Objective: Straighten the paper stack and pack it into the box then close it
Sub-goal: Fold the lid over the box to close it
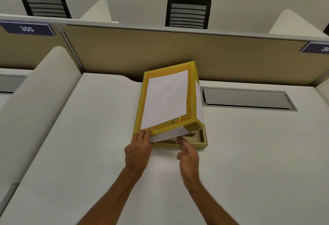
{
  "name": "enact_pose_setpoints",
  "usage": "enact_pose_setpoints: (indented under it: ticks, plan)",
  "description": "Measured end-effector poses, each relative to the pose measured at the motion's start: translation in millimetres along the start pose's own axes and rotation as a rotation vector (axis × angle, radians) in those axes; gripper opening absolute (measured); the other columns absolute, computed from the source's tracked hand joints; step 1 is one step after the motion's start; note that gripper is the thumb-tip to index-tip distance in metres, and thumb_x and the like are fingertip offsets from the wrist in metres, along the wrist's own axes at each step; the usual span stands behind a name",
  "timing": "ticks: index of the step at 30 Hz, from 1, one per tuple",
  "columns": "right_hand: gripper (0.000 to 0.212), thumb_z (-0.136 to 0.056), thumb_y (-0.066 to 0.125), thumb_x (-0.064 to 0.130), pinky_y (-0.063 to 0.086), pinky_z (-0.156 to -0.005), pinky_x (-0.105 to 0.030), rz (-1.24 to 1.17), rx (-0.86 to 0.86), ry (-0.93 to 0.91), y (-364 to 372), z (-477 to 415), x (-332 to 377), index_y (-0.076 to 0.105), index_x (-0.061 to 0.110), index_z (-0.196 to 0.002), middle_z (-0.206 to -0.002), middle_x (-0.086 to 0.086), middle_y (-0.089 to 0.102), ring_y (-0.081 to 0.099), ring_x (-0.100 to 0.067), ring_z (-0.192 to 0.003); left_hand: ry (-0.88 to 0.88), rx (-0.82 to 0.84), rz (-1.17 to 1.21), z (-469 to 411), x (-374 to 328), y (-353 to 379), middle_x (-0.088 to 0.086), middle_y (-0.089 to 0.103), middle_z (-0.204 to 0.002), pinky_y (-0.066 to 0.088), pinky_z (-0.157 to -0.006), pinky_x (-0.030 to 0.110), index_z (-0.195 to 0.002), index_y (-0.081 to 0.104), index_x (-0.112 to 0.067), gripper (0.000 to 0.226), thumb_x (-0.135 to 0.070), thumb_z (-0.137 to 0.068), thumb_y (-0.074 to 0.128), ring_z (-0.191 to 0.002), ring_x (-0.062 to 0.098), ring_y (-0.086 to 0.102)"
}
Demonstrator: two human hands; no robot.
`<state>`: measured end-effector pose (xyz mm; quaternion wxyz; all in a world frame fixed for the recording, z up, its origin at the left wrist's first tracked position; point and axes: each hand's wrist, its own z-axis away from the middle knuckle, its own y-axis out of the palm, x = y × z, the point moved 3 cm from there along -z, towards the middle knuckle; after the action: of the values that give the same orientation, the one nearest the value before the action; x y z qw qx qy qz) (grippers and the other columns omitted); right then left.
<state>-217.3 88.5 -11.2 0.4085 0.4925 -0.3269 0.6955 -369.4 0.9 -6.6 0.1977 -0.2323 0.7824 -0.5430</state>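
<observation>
Both forearms come up from the bottom edge over the worktop (89, 153), which is pale, matte and otherwise bare on my side. On my left hand (138, 151) the grip is pinched closed on the near left corner of the box lid (167, 98), thumb on top and fingers under it, with a white paper sheet (165, 136) caught under that same corner. My right hand (188, 155) is blurred; its grip looks loosely open with nothing in it, fingertips pointing at the gap under the lid, and I cannot tell whether they touch the paper. That lid is yellow with a patterned border and a white panel on its face, raised and tilted so its near edge sits high and its long axis runs away from me, leaning slightly right. Below it lies the box base (201, 141), olive-gold, flat on the worktop, only its near right corner showing, its long axis also running away from me. Just beyond and to the right a grey metal cable hatch (247, 98) is set flush in the surface. A tan partition (160, 47) closes off the far side, carrying a blue sign reading 305 (27, 28) at left. Over it rise two black mesh chair backs (187, 12) against a plain pale wall.
</observation>
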Motion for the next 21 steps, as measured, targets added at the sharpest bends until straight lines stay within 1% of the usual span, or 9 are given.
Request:
enact_pose_setpoints:
  ticks: [2, 3, 5, 7, 9, 13, 16, 18, 21]
  plan:
    - [0.069, -0.083, 0.035, -0.025, 0.052, -0.095, -0.03, -0.288, -0.107, 0.008, -18.0, -6.8, 7.4, 0.057, 0.007, -0.14, -0.128, -0.009, 0.07, 0.066, -0.026, -0.122, 0.031, 0.003, -0.018, -1.0, 0.8, 1.2, 0.007, 0.072, -0.103, 0.048, -0.04, 0.03, -0.114, 0.071, -0.009, 0.046, -0.027, -0.074, 0.085, -0.083, 0.024, 0.069]
    - [0.065, -0.085, 0.033, -0.022, 0.054, -0.091, -0.033, -0.409, -0.147, -0.008, -27.1, -10.4, 12.1, 0.057, 0.005, -0.139, -0.122, -0.012, 0.073, 0.069, -0.029, -0.114, 0.049, 0.006, -0.019, -1.2, 1.2, 1.6, 0.007, 0.072, -0.104, 0.048, -0.04, 0.03, -0.114, 0.071, -0.009, 0.046, -0.028, -0.075, 0.084, -0.083, 0.024, 0.069]
    - [0.047, -0.096, 0.034, -0.005, 0.055, -0.086, -0.039, -0.552, -0.193, -0.04, -43.5, -15.6, 22.9, 0.058, 0.004, -0.135, -0.111, -0.014, 0.076, 0.074, -0.032, -0.1, 0.08, 0.008, -0.023, -2.0, 1.5, 2.1, 0.008, 0.071, -0.104, 0.049, -0.042, 0.031, -0.115, 0.07, -0.01, 0.045, -0.03, -0.076, 0.082, -0.083, 0.024, 0.069]
    - [0.04, -0.1, 0.037, 0.012, 0.057, -0.082, -0.041, -0.589, -0.218, -0.028, -57.0, -20.8, 31.3, 0.062, 0.005, -0.131, -0.102, -0.012, 0.079, 0.076, -0.033, -0.093, 0.104, 0.007, -0.035, -2.8, 0.5, 2.5, 0.008, 0.071, -0.103, 0.051, -0.044, 0.031, -0.115, 0.069, -0.01, 0.044, -0.032, -0.079, 0.08, -0.082, 0.024, 0.068]
    - [0.039, -0.098, 0.046, 0.024, 0.058, -0.078, -0.041, -0.575, -0.241, 0.007, -67.4, -26.9, 38.6, 0.066, 0.004, -0.124, -0.093, -0.013, 0.079, 0.077, -0.032, -0.084, 0.13, 0.006, -0.045, -3.5, -1.2, 3.1, 0.008, 0.071, -0.103, 0.052, -0.047, 0.032, -0.116, 0.069, -0.009, 0.044, -0.034, -0.08, 0.079, -0.082, 0.024, 0.068]
    - [0.043, -0.096, 0.061, 0.042, 0.061, -0.065, -0.037, -0.441, -0.315, 0.053, -79.7, -36.5, 47.2, 0.073, 0.001, -0.104, -0.082, -0.023, 0.077, 0.075, -0.032, -0.067, 0.199, 0.007, -0.068, -6.9, -3.1, 3.5, 0.009, 0.072, -0.103, 0.053, -0.051, 0.033, -0.116, 0.07, -0.008, 0.045, -0.036, -0.082, 0.076, -0.086, 0.025, 0.069]
    - [0.043, -0.088, 0.073, 0.047, 0.061, -0.056, -0.031, -0.299, -0.358, 0.069, -84.0, -40.7, 45.9, 0.073, 0.004, -0.092, -0.078, -0.016, 0.078, 0.075, -0.03, -0.062, 0.246, 0.004, -0.068, -7.2, -2.7, 5.3, 0.011, 0.072, -0.104, 0.054, -0.054, 0.034, -0.118, 0.069, -0.007, 0.045, -0.035, -0.083, 0.076, -0.089, 0.027, 0.069]
    - [0.043, -0.08, 0.079, 0.049, 0.062, -0.057, -0.032, -0.215, -0.381, 0.093, -85.5, -42.4, 43.1, 0.072, 0.008, -0.09, -0.077, -0.011, 0.079, 0.075, -0.028, -0.062, 0.275, 0.005, -0.06, -6.0, -3.3, 6.4, 0.012, 0.072, -0.104, 0.055, -0.055, 0.035, -0.118, 0.069, -0.006, 0.046, -0.031, -0.081, 0.08, -0.091, 0.028, 0.07]
    - [0.037, -0.076, 0.085, 0.044, 0.063, -0.059, -0.034, -0.099, -0.395, 0.122, -88.0, -44.2, 37.1, 0.072, 0.013, -0.089, -0.077, -0.009, 0.078, 0.074, -0.023, -0.061, 0.305, 0.015, -0.039, -3.5, -4.9, 8.5, 0.013, 0.073, -0.103, 0.056, -0.054, 0.035, -0.118, 0.07, -0.005, 0.048, -0.022, -0.076, 0.085, -0.09, 0.029, 0.071]
